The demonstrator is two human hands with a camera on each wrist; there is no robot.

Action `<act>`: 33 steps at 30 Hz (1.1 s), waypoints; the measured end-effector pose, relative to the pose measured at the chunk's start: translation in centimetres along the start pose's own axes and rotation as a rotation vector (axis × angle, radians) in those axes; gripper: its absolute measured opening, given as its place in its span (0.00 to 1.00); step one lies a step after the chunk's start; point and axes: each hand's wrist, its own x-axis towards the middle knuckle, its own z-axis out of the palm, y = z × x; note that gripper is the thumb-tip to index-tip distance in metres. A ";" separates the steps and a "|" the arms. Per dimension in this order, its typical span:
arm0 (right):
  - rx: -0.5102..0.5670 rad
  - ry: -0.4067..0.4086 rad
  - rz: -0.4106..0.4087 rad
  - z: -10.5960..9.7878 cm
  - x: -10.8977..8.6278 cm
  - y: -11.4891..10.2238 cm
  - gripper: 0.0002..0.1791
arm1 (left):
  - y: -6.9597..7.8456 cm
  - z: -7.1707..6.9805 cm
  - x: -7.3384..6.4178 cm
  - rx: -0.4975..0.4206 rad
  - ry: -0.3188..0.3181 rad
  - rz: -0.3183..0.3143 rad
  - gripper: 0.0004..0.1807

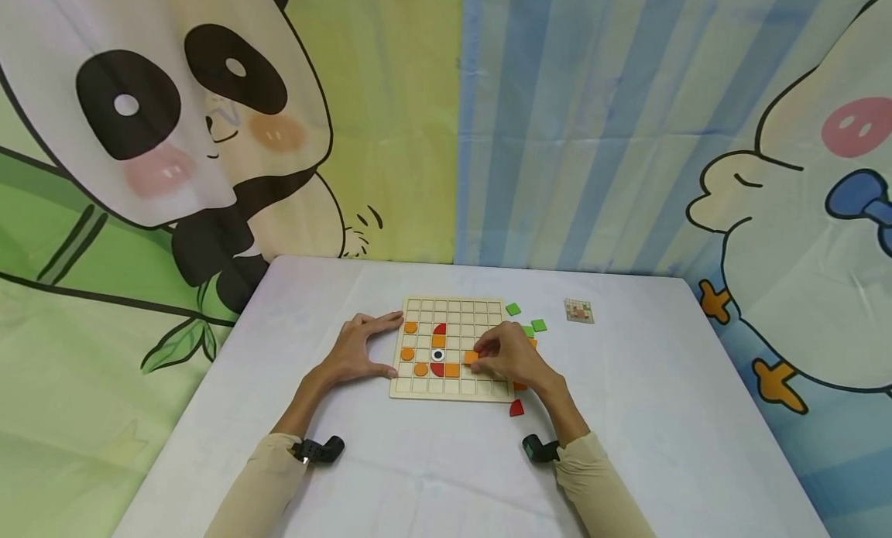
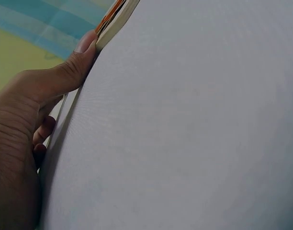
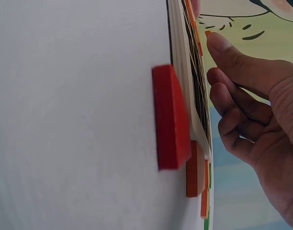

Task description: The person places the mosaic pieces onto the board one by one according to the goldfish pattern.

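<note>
A pale wooden grid board (image 1: 488,312) lies on the white table. My left hand (image 1: 354,352) rests at its left edge, thumb and fingers spread apart and touching the edge. Over the board's right half, my right hand (image 1: 511,356) pinches an orange square tile (image 1: 471,358) between thumb and fingertips; only a sliver of it shows in the right wrist view. In the grid sit a black-and-white round piece (image 1: 437,355), a red quarter-round tile (image 1: 440,329) above and another below, two orange squares, and several orange discs (image 1: 407,354) towards the left.
Green square tiles (image 1: 513,309) lie off the board's right side, with orange tiles partly hidden by the right hand. A red quarter-round tile (image 1: 516,408) lies near the lower right corner. Farther right is a small patterned card (image 1: 579,311). Printed curtains hang behind the table.
</note>
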 end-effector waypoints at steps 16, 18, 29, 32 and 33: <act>-0.040 0.001 -0.021 0.5 1.0 -0.2 0.13 | 0.4 -0.3 0.1 -0.004 0.000 -0.008 0.61; -0.042 -0.007 -0.014 0.6 1.0 -0.2 0.13 | 0.3 -0.1 -0.1 -0.002 0.000 -0.011 0.61; 0.001 -0.019 -0.007 0.8 1.3 -0.5 0.14 | -0.2 0.1 -0.1 -0.017 0.003 -0.014 0.62; 0.010 -0.020 0.013 0.9 1.4 -0.6 0.14 | -0.2 0.1 0.0 -0.016 0.002 -0.015 0.62; 0.011 -0.021 0.019 0.9 1.4 -0.7 0.14 | -0.2 0.1 0.0 -0.013 0.004 -0.014 0.61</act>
